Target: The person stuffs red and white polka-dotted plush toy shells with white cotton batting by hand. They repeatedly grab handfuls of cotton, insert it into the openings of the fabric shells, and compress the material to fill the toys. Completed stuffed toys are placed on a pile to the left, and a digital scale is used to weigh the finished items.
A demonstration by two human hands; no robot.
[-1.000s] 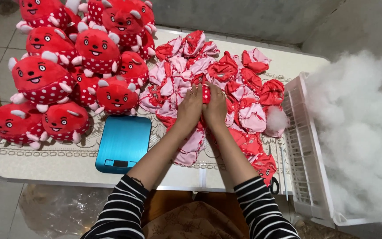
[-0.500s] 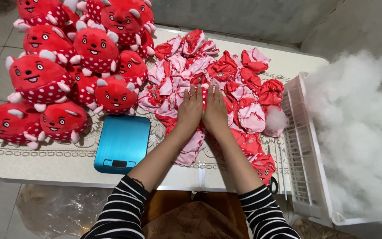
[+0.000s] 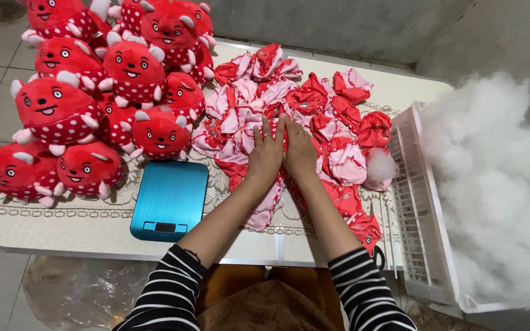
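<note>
Both arms stretched forward, striped sleeves near. Left hand (image 3: 266, 153) and right hand (image 3: 299, 152) flat, palms down, side by side, touching.

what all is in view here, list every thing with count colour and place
stuffed plush toys: about a dozen, red with white dots, piled at the table's left
unstuffed toy skins: a heap, too tangled to count, red and pink, mid table
kitchen scale: one, blue, near front edge
table: one, pale with lace-patterned cover
basket: one, white plastic, at the table's right edge
stuffing fibre: a large white mound, far right
plastic bag: one, clear, on floor
left hand: flat on the skins
right hand: flat beside it, touching
</note>
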